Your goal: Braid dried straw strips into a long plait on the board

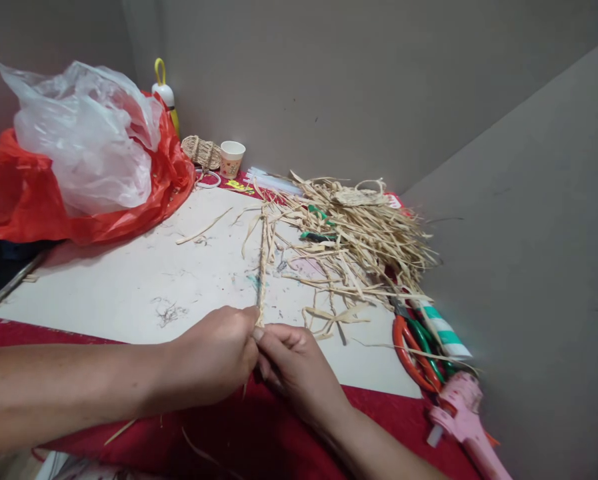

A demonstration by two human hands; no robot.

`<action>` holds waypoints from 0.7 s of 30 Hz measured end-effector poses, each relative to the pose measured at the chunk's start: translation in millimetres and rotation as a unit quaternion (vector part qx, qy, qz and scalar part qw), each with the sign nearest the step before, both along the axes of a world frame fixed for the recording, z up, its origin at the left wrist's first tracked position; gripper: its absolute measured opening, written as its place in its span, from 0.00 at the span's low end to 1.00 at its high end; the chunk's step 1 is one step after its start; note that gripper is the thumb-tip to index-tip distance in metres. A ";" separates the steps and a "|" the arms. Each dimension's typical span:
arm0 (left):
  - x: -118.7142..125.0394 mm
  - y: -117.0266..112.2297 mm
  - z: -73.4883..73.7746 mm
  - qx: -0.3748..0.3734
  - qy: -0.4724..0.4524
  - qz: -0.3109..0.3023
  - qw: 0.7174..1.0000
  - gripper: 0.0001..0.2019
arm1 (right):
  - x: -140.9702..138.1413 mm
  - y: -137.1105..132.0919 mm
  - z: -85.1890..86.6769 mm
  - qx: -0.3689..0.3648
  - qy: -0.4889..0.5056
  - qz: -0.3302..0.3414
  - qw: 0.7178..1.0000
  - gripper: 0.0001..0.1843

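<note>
A thin braided straw cord [263, 260] runs from the far part of the white board straight toward me, with loose strands at its far end. My left hand [223, 350] is closed in a fist around its near end. Right beside it, my right hand [291, 363] pinches the same end between thumb and fingers, and the two hands touch. The exact fingertip grip is partly hidden. To the right of the cord lies a big heap of dry straw strips [379, 233], with a few knotted pieces [339, 319] in front of it.
A red plastic bag [23, 193] with a clear bag [93, 147] stands at left. Behind are a bottle [163, 92], a woven straw sole [201, 152] and a paper cup [233, 160]. Orange-handled scissors [403, 353] and a pink glue gun [461, 410] lie at right, near the grey wall [539, 233].
</note>
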State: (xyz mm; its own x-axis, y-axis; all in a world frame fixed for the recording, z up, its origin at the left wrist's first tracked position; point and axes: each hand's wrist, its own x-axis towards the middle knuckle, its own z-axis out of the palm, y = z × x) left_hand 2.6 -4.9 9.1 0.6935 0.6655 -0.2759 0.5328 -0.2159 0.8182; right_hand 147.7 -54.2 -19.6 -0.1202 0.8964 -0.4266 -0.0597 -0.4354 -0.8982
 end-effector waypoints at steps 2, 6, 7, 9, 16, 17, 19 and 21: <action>1.7 -1.9 -0.8 -0.004 -0.013 0.008 1.000 0.07 | -0.8 -0.3 -1.3 -0.007 0.012 -0.011 1.000 0.25; 4.1 -6.8 -0.6 -0.030 -0.041 0.035 0.998 0.08 | -0.1 -1.3 -3.7 -0.009 0.027 -0.022 0.999 0.23; 3.6 -7.9 -0.2 -0.045 -0.052 0.037 0.997 0.08 | 0.3 -1.4 -3.4 -0.011 0.030 -0.018 0.999 0.23; 0.0 -8.9 1.0 -0.086 -0.069 0.032 0.993 0.09 | 1.2 -1.4 -1.5 -0.019 0.037 -0.009 0.999 0.22; -21.6 13.8 12.6 -0.101 0.001 0.063 0.993 0.14 | 7.0 0.2 4.1 -0.030 0.092 -0.005 0.995 0.13; -21.4 17.6 13.2 -0.084 -0.014 0.090 0.992 0.15 | 7.7 0.6 3.8 -0.028 0.097 -0.001 0.995 0.13; -17.1 22.0 11.3 -0.084 -0.063 0.116 0.988 0.15 | 8.8 1.4 2.9 -0.025 0.101 0.010 0.995 0.13; -10.2 22.2 6.2 -0.153 -0.100 0.081 0.980 0.12 | 9.5 2.1 2.2 -0.021 0.094 0.021 0.995 0.15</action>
